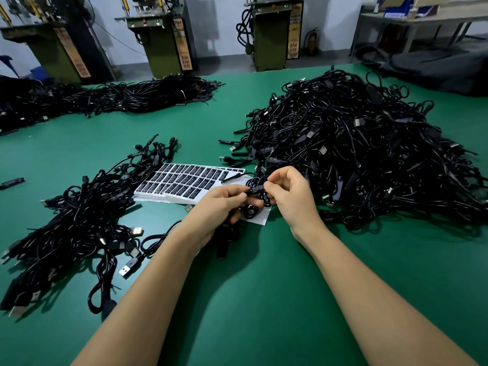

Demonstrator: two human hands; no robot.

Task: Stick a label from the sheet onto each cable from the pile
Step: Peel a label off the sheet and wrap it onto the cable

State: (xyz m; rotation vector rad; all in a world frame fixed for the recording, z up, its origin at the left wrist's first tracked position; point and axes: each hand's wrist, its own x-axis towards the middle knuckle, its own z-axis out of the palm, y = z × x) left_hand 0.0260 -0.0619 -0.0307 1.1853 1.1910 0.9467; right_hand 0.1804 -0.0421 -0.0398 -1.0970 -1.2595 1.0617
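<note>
both hands (260, 198) apparently on labelled cable (257, 190)

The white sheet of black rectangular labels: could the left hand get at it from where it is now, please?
Probably yes, once freed. The white sheet of black labels lies flat on the green table just beyond the left hand with nothing between, but that hand is holding the black cable.

Two hands were there, a left hand (220, 200) and a right hand (291, 192), and they held one cable (254, 192) between them. One label sheet (184, 180) lay on one green table (264, 286). Three green machines (269, 33) stood behind, and the black cables in the big pile (356, 143) were too many to count
</note>
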